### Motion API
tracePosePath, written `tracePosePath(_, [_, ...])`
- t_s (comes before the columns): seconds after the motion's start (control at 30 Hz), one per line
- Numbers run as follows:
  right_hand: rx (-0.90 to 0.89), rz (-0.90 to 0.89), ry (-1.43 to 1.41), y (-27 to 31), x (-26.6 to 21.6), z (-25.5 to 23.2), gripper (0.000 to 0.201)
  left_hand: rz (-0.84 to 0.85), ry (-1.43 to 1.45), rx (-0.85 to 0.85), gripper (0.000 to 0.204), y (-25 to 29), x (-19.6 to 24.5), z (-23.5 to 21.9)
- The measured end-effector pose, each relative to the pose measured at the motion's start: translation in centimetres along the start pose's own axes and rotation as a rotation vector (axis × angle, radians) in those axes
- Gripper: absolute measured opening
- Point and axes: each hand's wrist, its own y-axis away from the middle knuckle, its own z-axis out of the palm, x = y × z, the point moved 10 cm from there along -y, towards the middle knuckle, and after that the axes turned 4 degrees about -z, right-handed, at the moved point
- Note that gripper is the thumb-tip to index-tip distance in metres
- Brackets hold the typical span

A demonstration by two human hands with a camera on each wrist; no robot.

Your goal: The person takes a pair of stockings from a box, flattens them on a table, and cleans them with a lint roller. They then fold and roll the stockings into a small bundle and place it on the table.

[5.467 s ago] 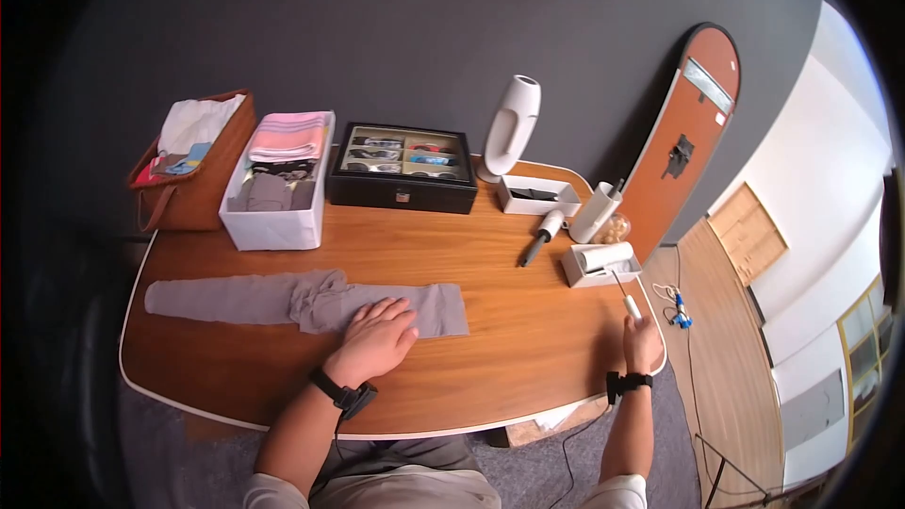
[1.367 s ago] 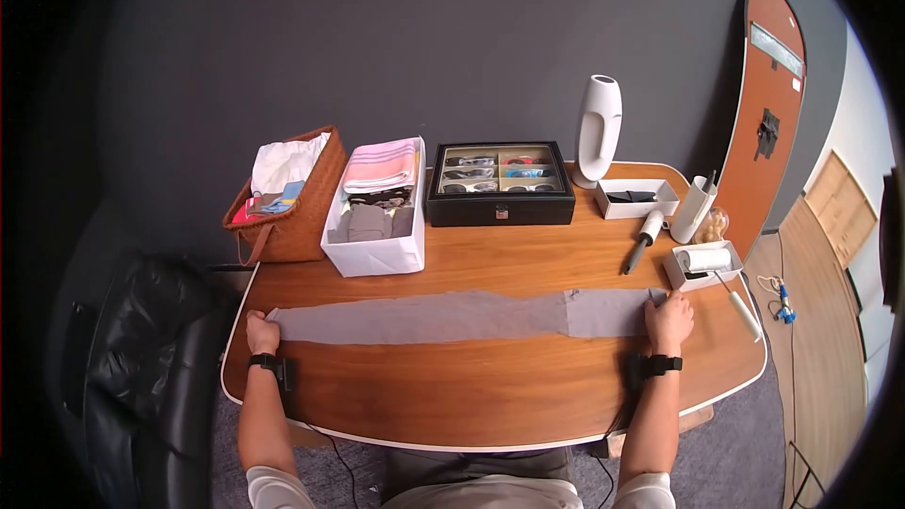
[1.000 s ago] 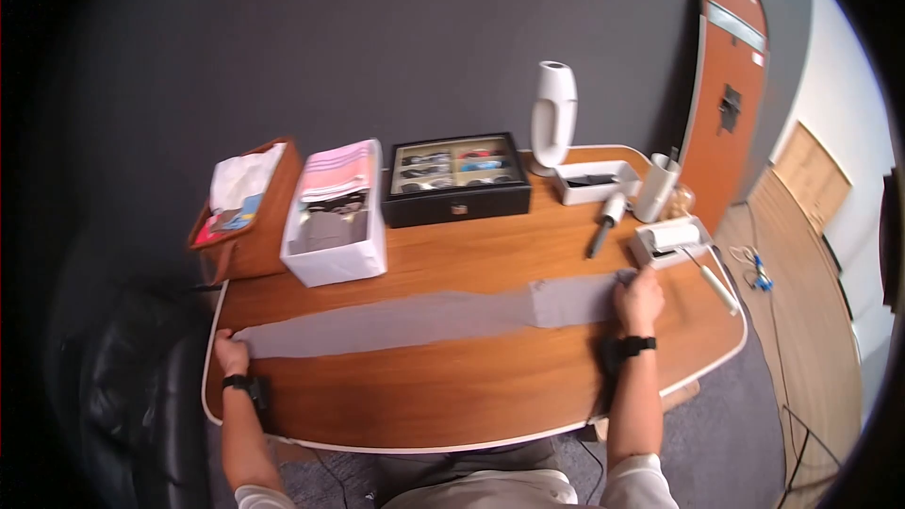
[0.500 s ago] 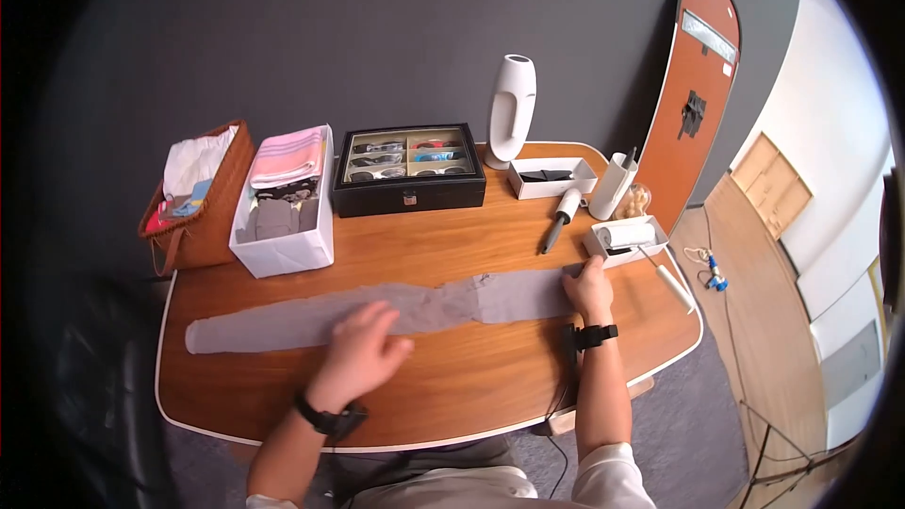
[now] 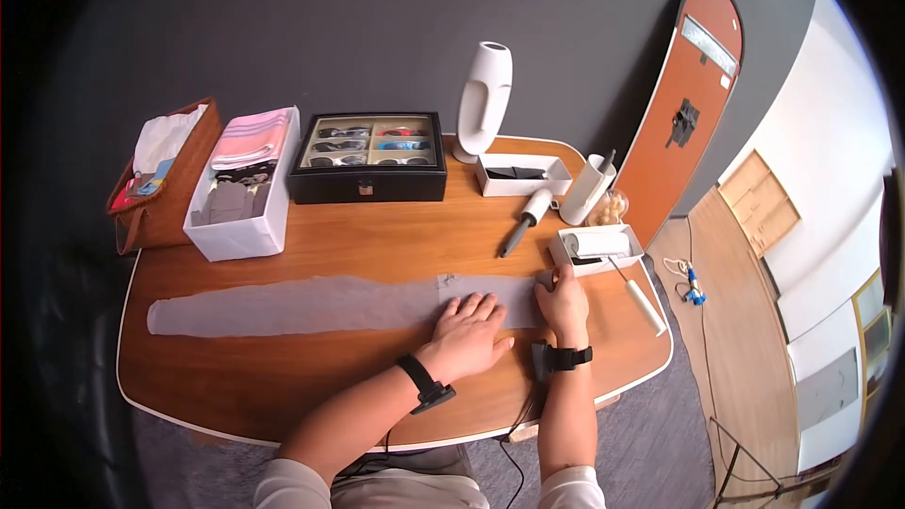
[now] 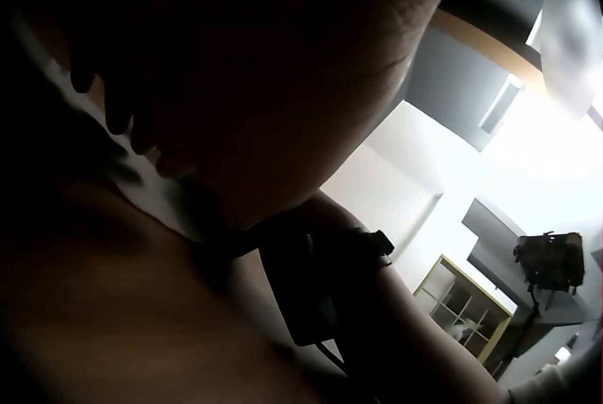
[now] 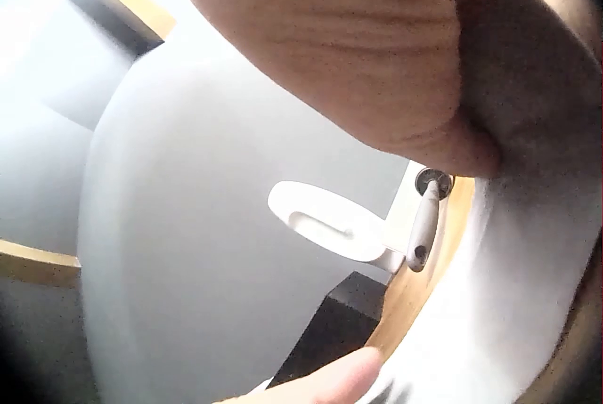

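Note:
A long strip of thin grey cloth [image 5: 292,306] lies spread flat across the wooden table [image 5: 349,386], a small bunched spot on its upper edge right of the middle. My left hand [image 5: 467,330] rests palm down on its right part, fingers straight. At the cloth's right end my right hand [image 5: 564,306] pinches the edge, thumb and fingers bent around it. In the right wrist view the grey cloth [image 7: 532,234] runs from under the right hand [image 7: 358,56]. The left wrist view is dark, mostly filled by the left hand [image 6: 254,93].
Behind stand a brown basket [image 5: 193,160], a white fabric bin [image 5: 236,243], a black glasses case [image 5: 368,188] and a white face vase [image 5: 485,99]. Right of these lie a lint roller [image 5: 526,221] and a white box [image 5: 596,264] with a white-handled roller [image 5: 645,308] leaning on it.
The right hand has let go of the white-handled roller and taken the cloth's end. The bunched cloth is now spread. My left hand has left the far left end and come down near the right.

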Motion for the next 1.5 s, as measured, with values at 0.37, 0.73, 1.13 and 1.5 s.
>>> tracePosePath(0.37, [0.088, -0.049, -0.269, -0.3, 1.5, -0.5, 0.041, 0.001, 0.019, 0.212, 0.062, -0.7, 0.5, -2.6])
tracePosePath(0.73, [-0.123, -0.054, -0.012, 1.4, -1.4, 1.6, 0.035, 0.092, 0.039, 0.116, 0.062, -2.2, 2.3, -0.8])
tracePosePath(1.13, [0.016, -0.181, -0.26, 2.0, -5.6, -0.2, 0.026, 0.073, 0.071, 0.092, 0.057, -1.3, 0.3, -1.0])
tracePosePath(1.5, [0.002, -0.189, -0.163, 1.5, -3.1, 1.9, 0.027, 0.01, 0.111, 0.324, 0.049, 0.0, -1.0, -4.2])
